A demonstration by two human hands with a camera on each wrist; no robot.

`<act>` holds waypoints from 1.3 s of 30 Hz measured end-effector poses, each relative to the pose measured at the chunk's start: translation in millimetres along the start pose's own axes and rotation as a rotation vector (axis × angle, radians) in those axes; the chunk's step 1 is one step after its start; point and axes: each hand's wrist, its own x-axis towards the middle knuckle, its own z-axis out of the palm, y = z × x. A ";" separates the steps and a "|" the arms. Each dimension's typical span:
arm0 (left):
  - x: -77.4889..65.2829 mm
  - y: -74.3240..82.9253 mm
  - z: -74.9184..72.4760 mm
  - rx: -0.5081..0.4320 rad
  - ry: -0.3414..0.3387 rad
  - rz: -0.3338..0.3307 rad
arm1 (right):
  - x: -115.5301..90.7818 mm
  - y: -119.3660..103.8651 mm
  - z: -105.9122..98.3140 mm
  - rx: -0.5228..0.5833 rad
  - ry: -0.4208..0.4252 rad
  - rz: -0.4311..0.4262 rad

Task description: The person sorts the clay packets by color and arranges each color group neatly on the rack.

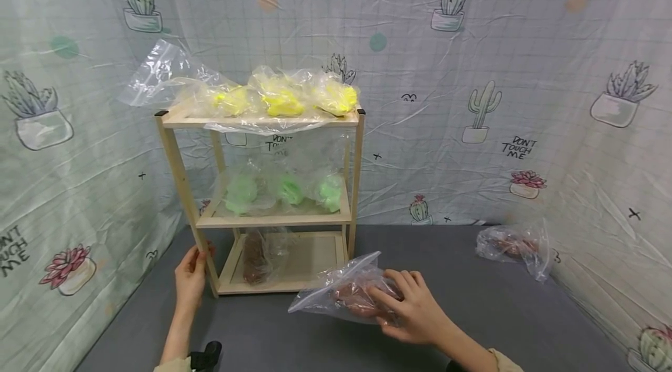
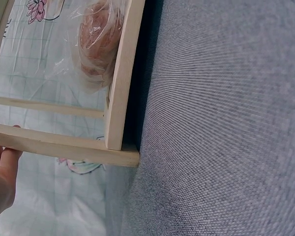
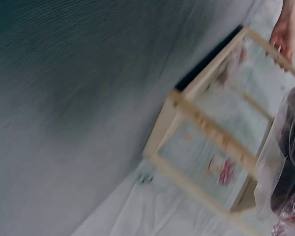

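My left hand (image 1: 190, 280) grips the front left post of a three-tier wooden shelf (image 1: 273, 220), low down. In the left wrist view, the thumb and fingers lie on either side of that post (image 2: 54, 146). Just in front of the shelf's lower right corner, my right hand (image 1: 412, 308) holds a clear zip bag (image 1: 325, 293) with reddish-brown contents, above the table. The bag's zip end points left, towards the shelf. In the right wrist view this bag (image 3: 287, 147) fills the right edge. Another bag with brown contents (image 1: 255, 258) sits on the bottom tier, at its left.
Bags with yellow contents (image 1: 283, 101) lie on the top tier, one bag end overhanging left. The middle tier bears bags with green contents (image 1: 291, 190). A further bag of brown contents (image 1: 514, 245) lies on the grey table (image 1: 446, 267) at right. Patterned cloth (image 1: 399, 144) surrounds the table.
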 end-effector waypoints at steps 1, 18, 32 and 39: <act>-0.3 -0.1 0.1 0.001 -0.001 0.001 | 3.1 -3.4 4.2 -0.006 -0.009 0.002; -2.0 -1.8 0.0 -0.021 0.008 -0.004 | 70.5 -59.7 90.7 -0.256 -0.115 0.238; -0.8 -2.2 1.0 -0.030 -0.001 0.014 | 111.5 -61.8 168.7 -0.495 -0.043 0.559; 0.4 -2.3 0.0 -0.010 0.001 0.017 | 124.3 -63.3 191.4 -0.552 -0.014 0.647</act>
